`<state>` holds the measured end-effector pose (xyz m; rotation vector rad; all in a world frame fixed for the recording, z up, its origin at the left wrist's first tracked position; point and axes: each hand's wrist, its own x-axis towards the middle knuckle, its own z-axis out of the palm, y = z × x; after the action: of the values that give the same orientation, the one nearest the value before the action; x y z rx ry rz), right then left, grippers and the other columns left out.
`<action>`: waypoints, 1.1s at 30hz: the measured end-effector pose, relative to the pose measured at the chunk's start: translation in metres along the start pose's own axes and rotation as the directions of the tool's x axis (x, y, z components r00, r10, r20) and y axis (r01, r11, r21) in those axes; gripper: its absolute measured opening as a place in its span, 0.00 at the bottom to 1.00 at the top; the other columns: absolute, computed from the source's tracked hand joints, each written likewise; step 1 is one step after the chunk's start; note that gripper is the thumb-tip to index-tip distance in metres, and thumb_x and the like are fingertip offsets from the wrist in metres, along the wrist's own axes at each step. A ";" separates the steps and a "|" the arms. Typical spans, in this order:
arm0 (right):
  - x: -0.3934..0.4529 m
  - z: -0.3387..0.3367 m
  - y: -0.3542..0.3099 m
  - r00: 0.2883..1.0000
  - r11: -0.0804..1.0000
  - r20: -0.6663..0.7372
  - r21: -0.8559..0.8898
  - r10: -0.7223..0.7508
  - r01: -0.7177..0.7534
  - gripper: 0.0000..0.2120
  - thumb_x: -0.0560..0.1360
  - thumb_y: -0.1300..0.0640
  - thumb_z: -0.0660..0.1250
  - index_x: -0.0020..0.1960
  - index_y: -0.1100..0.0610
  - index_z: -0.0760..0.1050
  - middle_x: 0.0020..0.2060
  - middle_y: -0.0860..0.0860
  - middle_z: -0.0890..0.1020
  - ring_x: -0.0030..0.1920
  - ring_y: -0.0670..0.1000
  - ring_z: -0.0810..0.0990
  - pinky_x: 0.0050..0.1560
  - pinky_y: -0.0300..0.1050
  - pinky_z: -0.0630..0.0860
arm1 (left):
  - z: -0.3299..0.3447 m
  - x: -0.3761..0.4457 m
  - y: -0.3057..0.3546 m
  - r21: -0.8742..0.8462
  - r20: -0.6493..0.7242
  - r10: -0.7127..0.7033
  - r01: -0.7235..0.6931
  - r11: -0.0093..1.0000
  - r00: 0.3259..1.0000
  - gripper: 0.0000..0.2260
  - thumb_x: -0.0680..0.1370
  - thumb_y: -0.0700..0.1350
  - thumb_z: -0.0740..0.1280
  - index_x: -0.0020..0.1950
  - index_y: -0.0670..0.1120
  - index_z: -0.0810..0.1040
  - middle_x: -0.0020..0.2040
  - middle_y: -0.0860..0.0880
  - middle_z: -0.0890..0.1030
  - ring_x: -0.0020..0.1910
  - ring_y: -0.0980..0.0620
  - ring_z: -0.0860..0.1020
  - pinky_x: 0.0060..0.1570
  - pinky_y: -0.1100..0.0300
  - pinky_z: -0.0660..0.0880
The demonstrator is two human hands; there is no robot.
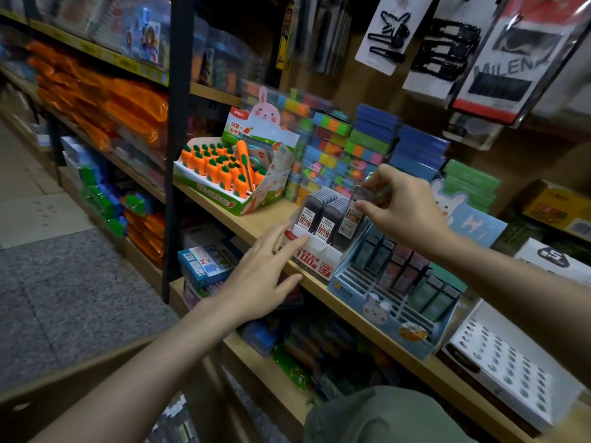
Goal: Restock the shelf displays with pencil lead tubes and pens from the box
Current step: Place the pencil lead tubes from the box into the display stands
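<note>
A white and red display box [315, 251] of dark pencil lead tubes [323, 215] stands on the wooden shelf [256, 219]. My right hand [403, 206] pinches a clear lead tube [367, 193] just above the right row of that box. My left hand [265, 270] reaches forward with straight fingers, its fingertips touching the front left corner of the display box. Right of it sits a blue bunny display [393, 302] with several pastel tubes in slots. A cardboard box edge [80, 375] shows at the lower left.
A carrot-shaped item display [230, 174] stands left on the shelf. Colourful sticky-note stacks [339, 145] fill the back. A white perforated tray [505, 362] lies at the right. Hair-clip cards [387, 33] hang above. A black upright post [176, 148] divides the shelving.
</note>
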<state>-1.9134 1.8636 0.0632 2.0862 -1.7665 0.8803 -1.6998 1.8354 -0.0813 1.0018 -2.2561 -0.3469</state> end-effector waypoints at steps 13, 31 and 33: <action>-0.018 0.021 0.006 0.994 0.975 0.096 -0.213 -0.045 0.065 0.11 0.70 0.49 0.76 0.43 0.53 0.77 0.43 0.48 0.78 0.43 0.50 0.76 0.41 0.50 0.76 | 0.011 0.000 0.012 -0.198 0.004 -0.028 0.028 0.980 1.000 0.29 0.80 0.50 0.64 0.77 0.60 0.55 0.76 0.61 0.41 0.78 0.53 0.51 0.72 0.50 0.64; -0.074 0.043 -0.073 0.966 0.953 0.221 0.294 -0.137 0.068 0.15 0.74 0.58 0.70 0.60 0.52 0.76 0.45 0.44 0.80 0.40 0.42 0.78 0.41 0.31 0.73 | -0.019 -0.085 -0.020 -0.386 0.145 -0.386 0.411 0.826 0.911 0.12 0.80 0.42 0.66 0.63 0.46 0.77 0.58 0.52 0.80 0.56 0.58 0.78 0.57 0.62 0.75; -0.088 0.070 -0.093 0.892 0.944 0.389 0.313 -0.229 0.106 0.19 0.73 0.57 0.70 0.62 0.52 0.74 0.47 0.47 0.81 0.44 0.45 0.80 0.47 0.38 0.76 | -0.023 -0.119 -0.033 -0.409 0.162 -0.526 0.542 0.734 0.835 0.09 0.79 0.37 0.66 0.58 0.39 0.79 0.51 0.49 0.80 0.42 0.62 0.79 0.44 0.71 0.75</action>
<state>-1.8110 1.9144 -0.0276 2.7467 -1.6846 0.7056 -1.6056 1.9011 -0.1325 1.3773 -1.7406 -1.0831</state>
